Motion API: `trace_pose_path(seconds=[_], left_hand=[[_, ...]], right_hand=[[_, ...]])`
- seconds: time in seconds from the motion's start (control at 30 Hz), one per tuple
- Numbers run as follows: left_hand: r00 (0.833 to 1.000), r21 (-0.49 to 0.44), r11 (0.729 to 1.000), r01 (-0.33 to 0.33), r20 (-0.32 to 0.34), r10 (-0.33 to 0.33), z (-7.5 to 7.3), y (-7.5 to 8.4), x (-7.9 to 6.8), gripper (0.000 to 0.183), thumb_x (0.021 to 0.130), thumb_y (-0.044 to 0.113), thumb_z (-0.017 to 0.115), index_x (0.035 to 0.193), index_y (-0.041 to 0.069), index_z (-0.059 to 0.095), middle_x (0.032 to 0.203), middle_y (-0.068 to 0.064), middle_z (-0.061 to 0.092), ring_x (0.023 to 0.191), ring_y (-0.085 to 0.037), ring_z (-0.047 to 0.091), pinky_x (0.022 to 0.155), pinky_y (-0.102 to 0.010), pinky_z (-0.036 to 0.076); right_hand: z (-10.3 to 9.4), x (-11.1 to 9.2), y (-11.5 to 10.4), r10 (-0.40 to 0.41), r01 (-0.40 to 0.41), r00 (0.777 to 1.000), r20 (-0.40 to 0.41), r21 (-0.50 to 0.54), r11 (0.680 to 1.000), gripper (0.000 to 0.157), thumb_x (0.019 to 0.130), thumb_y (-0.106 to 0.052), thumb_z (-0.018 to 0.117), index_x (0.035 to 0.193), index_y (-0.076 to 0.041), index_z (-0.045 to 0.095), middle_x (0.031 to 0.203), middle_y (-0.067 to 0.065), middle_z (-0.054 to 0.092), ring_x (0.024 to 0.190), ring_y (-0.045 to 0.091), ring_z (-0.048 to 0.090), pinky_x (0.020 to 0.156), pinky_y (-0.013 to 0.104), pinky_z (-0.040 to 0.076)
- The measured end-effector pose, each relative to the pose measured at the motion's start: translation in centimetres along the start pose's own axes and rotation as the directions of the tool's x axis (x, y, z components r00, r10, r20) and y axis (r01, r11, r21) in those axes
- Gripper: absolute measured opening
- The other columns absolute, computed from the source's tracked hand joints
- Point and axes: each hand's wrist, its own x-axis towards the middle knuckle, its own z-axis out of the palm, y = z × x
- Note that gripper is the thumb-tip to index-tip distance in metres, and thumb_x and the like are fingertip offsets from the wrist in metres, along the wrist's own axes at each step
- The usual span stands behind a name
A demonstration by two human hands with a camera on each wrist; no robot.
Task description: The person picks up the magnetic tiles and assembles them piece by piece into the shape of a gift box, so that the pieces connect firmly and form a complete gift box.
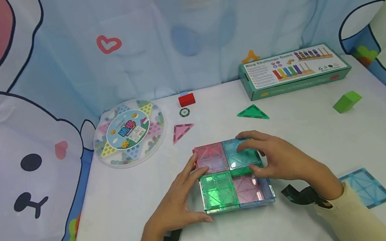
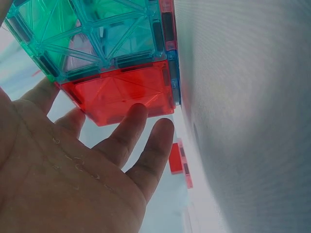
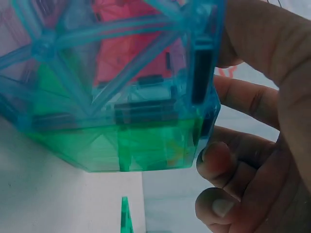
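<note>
A low block of see-through magnetic tiles stands on the white table. Its top shows a pink square tile [image 1: 213,153], a blue square tile [image 1: 232,156] and a green square tile [image 1: 219,192]. At the near right corner, a purplish-pink tile [image 1: 247,189] looks lower than these. My right hand [image 1: 280,156] grips the blue tile, thumb at its near edge and fingers over the top and far edge. My left hand [image 1: 179,195] rests along the block's left side with its fingers extended. The left wrist view shows its fingertips by a red side tile [image 2: 124,94].
A round Chinese checkers set [image 1: 129,134] lies back left, near a red block [image 1: 186,99], a round token [image 1: 184,112] and a pink triangle tile [image 1: 181,131]. Towards the right are a green triangle tile [image 1: 253,112], a game box [image 1: 294,70], a green block [image 1: 347,101] and a loose blue tile [image 1: 367,187].
</note>
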Motion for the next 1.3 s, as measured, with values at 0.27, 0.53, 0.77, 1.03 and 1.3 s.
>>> trace_pose_path(seconds=[0.27,0.53,0.77,1.03,1.3], left_hand=[[1.000,0.000,1.000,0.005,0.000,-0.005,0.0,0.0,0.0,0.118,0.051,0.050,0.089,0.149,0.031,0.025,0.159,0.002,0.000,0.143,-0.014,0.014,0.105,-0.053,0.032],[1.000,-0.014,1.000,-0.002,0.009,0.002,0.2,0.1,0.0,0.117,0.052,0.047,0.090,0.149,0.030,0.025,0.159,0.001,-0.001,0.143,-0.013,0.016,0.106,-0.054,0.031],[1.000,-0.008,1.000,-0.018,0.004,0.018,0.1,0.1,-0.1,0.117,0.053,0.047,0.089,0.149,0.028,0.025,0.159,0.000,-0.001,0.143,-0.014,0.017,0.105,-0.054,0.031],[1.000,-0.010,1.000,-0.022,0.010,0.022,0.1,-0.2,0.0,0.115,0.055,0.048,0.088,0.149,0.029,0.024,0.159,0.001,0.000,0.142,-0.013,0.017,0.106,-0.053,0.031],[1.000,-0.001,1.000,-0.021,0.004,0.021,0.2,-0.3,-0.1,0.115,0.055,0.052,0.086,0.149,0.030,0.024,0.159,0.001,-0.001,0.141,-0.012,0.021,0.105,-0.054,0.031]], right_hand=[[-1.5,-3.3,-0.3,0.188,-0.199,0.974,-0.129,-0.084,0.976,0.067,0.073,-0.032,0.081,0.132,-0.023,0.051,0.147,-0.001,0.037,0.089,0.009,0.051,0.060,0.023,0.049],[-0.4,-15.1,3.8,0.798,-0.805,0.576,-0.178,-0.294,0.515,0.121,0.053,-0.068,0.077,0.140,0.001,0.030,0.140,0.035,0.020,0.116,0.057,0.019,0.090,0.074,0.025],[2.2,-19.8,4.4,0.859,-0.890,0.444,-0.254,-0.236,0.390,0.096,0.072,-0.036,0.078,0.142,0.003,0.025,0.136,0.040,0.019,0.118,0.060,0.019,0.095,0.074,0.021],[0.9,-16.1,2.3,0.732,-0.784,0.615,-0.292,-0.130,0.607,0.101,0.061,-0.029,0.086,0.143,-0.004,0.032,0.126,0.034,0.042,0.103,0.052,0.036,0.080,0.069,0.030],[-1.1,-7.2,-5.0,0.216,-0.233,0.961,-0.171,-0.081,0.969,0.088,0.066,-0.039,0.083,0.141,-0.027,0.040,0.134,-0.005,0.049,0.120,0.019,0.042,0.094,0.052,0.032]])
